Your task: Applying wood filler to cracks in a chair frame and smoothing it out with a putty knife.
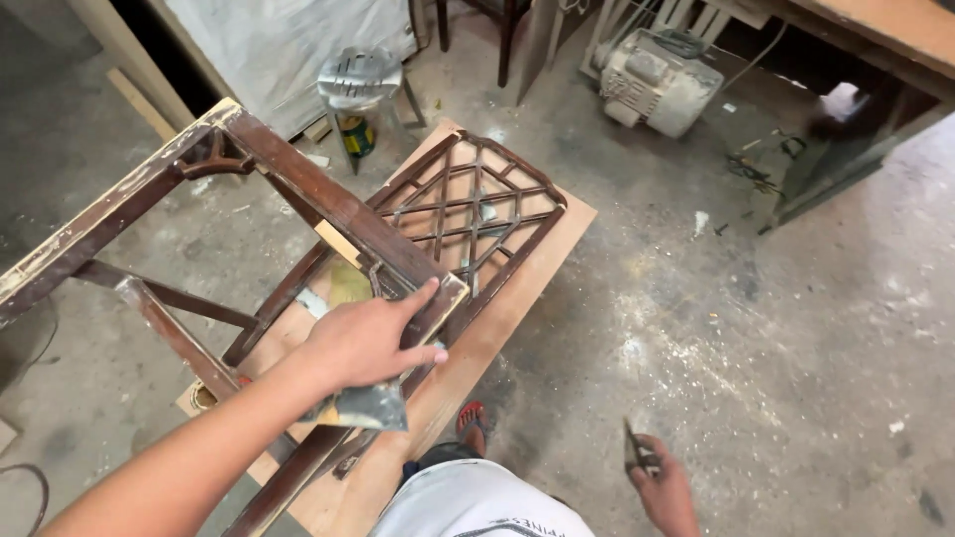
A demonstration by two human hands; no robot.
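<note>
**Putty work on the old chair frame**

My left hand point(370, 343) rests flat on the end of the dark wooden chair frame point(298, 189), fingers spread, pinning a grey sheet that looks like sandpaper point(370, 406) under the palm. My right hand point(665, 487) hangs low beside me, clenched on a small putty knife point(633, 449). The frame lies tilted over a plywood board point(527, 288) on the concrete floor point(776, 338). Pale filler streaks several rails; much dark, worn finish remains, so I judge the job partway done. Beyond the frame stands a can point(358, 134) with a green and yellow label.
</note>
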